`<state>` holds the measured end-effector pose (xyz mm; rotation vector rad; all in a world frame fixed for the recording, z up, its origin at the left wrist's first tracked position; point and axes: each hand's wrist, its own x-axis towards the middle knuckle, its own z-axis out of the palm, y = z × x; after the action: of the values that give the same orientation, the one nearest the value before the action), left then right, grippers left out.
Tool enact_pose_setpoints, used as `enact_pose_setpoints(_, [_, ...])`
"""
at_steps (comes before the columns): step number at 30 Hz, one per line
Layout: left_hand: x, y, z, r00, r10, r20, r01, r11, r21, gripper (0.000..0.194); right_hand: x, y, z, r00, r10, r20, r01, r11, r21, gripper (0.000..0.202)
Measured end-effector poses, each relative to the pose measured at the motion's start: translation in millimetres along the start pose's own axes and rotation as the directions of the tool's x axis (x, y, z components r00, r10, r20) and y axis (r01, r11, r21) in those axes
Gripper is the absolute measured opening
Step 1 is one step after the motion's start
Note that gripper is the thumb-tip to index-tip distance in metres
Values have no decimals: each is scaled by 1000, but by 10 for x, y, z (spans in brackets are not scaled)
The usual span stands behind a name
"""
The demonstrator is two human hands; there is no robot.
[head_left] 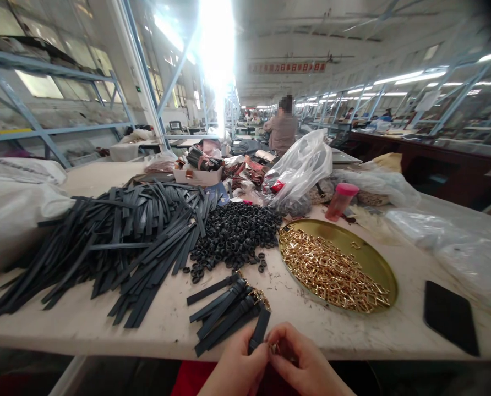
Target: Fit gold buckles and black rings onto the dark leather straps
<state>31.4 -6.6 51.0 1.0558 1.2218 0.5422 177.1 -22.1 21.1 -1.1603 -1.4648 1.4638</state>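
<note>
My left hand (244, 360) is closed on a short black strap (260, 330) at the table's front edge. Close beside it, my right hand (297, 357) pinches a small gold buckle (274, 347), partly hidden by the fingers, at the strap's near end. Just beyond lies a small stack of black straps fitted with gold buckles (233, 308). Farther back is a heap of small black loops (237, 234). A round gold tray (332, 228) to the right holds many loose gold buckles (336, 272).
A large pile of black straps (146, 220) covers the left side. A dark phone-like slab (451, 316) lies at right. Behind the tray stand a pink-lidded cup (341, 202) and a clear plastic bag (301, 165). Farther off, a person (284, 129) faces away.
</note>
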Motion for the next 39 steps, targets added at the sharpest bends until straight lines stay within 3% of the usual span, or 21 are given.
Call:
enact_pose_setpoints(4, [-21, -58, -65, 996, 35, 76, -35, 999, 6, 30, 95, 90, 42, 987, 114, -114, -80, 961, 266, 17])
enact_pose_setpoints(7, [-3, -169, -145, 995, 94, 30, -96, 989, 108, 30, 187, 87, 69, 932, 281, -230, -83, 781, 618, 27])
enact_pose_setpoints(10, [10, -187, -196, 978, 207, 1, -199, 938, 285, 26, 247, 86, 142, 894, 408, -183, -94, 571, 815, 36])
enact_pose_setpoints(12, [14, -137, -204, 962, 272, 34, -267, 901, 342, 25, 262, 131, 221, 893, 436, -113, -148, 521, 841, 38])
enact_pose_setpoints(14, [22, -78, -195, 954, 285, 93, -299, 892, 338, 25, 258, 212, 307, 901, 425, -88, -183, 555, 812, 38])
enact_pose_setpoints(16, [45, -53, -173, 962, 237, 132, -268, 912, 312, 20, 241, 299, 377, 913, 382, -146, -151, 648, 747, 36])
enact_pose_setpoints(19, [103, -104, -138, 982, 170, 83, -185, 956, 228, 15, 213, 369, 418, 906, 290, -309, -40, 784, 620, 32])
enact_pose_setpoints(21, [144, -158, -127, 986, 149, 70, -159, 972, 173, 19, 207, 358, 398, 900, 258, -350, -25, 834, 551, 32])
enact_pose_setpoints(27, [172, -172, -108, 991, 32, 133, -34, 999, 18, 29, 234, 223, 284, 915, 294, -277, -116, 848, 517, 37])
enact_pose_setpoints(35, [179, -230, -14, 998, -4, 67, 6, 1000, -26, 31, 219, 154, 267, 892, 190, -410, -56, 947, 317, 35])
enact_pose_setpoints(39, [168, -254, 2, 998, -9, 56, 12, 999, -45, 32, 173, 117, 218, 896, 104, -432, -63, 992, 109, 34])
